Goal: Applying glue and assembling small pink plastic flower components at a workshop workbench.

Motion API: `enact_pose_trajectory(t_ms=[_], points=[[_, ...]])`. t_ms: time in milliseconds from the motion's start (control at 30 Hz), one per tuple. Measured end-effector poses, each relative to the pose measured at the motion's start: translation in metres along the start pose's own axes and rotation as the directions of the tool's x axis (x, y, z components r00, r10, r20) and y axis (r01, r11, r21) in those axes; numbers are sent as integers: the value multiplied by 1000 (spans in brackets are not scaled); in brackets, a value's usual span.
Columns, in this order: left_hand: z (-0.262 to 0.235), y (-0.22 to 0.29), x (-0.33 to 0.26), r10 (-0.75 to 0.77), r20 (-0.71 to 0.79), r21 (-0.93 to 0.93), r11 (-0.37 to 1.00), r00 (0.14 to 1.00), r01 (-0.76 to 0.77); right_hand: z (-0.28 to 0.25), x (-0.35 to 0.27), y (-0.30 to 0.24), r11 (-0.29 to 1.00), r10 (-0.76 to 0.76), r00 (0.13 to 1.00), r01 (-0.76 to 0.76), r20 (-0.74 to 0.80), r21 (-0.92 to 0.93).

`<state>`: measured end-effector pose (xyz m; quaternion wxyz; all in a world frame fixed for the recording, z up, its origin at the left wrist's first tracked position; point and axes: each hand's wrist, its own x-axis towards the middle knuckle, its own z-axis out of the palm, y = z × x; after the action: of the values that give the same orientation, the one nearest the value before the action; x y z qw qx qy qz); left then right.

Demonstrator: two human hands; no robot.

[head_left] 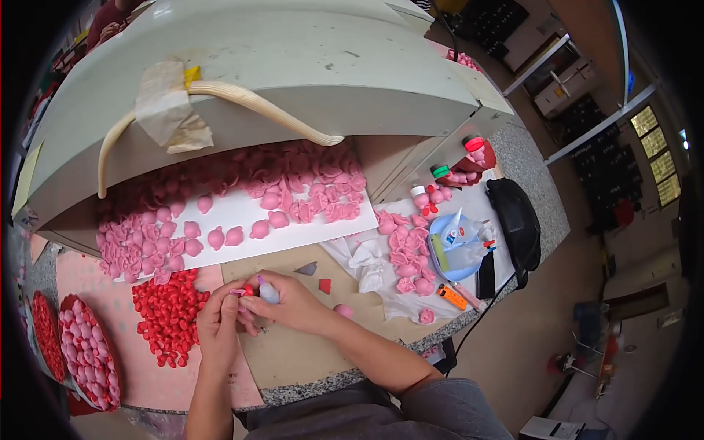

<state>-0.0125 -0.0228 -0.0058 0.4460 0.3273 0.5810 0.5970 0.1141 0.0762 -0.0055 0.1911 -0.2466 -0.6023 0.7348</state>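
My left hand (218,317) is closed, its fingertips pinching a small pink molded piece (237,292). In my right hand (297,299) is a small pale squeeze bottle (268,293) with a purple tip. Both hands meet over the work board, fingertips close together. A red piece (249,290) shows between them; which fingers hold it I cannot tell. Left of my left hand lies a heap of small red pieces (167,315). One pink ball-like piece (343,311) rests beside my right forearm. Beyond my hands lie a red scrap (325,285) and a grey scrap (306,268).
A grey cabinet (293,66) stands ahead, with pink pieces (315,192) on white paper (293,238) inside. Bowls of pink (86,352) and red pieces (48,337) sit far left. At right are a blue bowl of bottles (456,249), an orange lighter (452,297) and a black case (515,227).
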Motion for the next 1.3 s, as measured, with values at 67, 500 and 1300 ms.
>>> enact_pose_trajectory(t_ms=[67,500,1300], points=[[3,3,0,-30,-5,-50,998,1000,29,3,0,-1,999,-46,999,46,-15,-10],[6,3,6,-28,-36,-124,992,999,23,16,4,5,967,18,999,-6,-44,253],[10,0,5,-132,-39,-394,913,990,106,20,3,6,967,-53,995,71,-80,244]])
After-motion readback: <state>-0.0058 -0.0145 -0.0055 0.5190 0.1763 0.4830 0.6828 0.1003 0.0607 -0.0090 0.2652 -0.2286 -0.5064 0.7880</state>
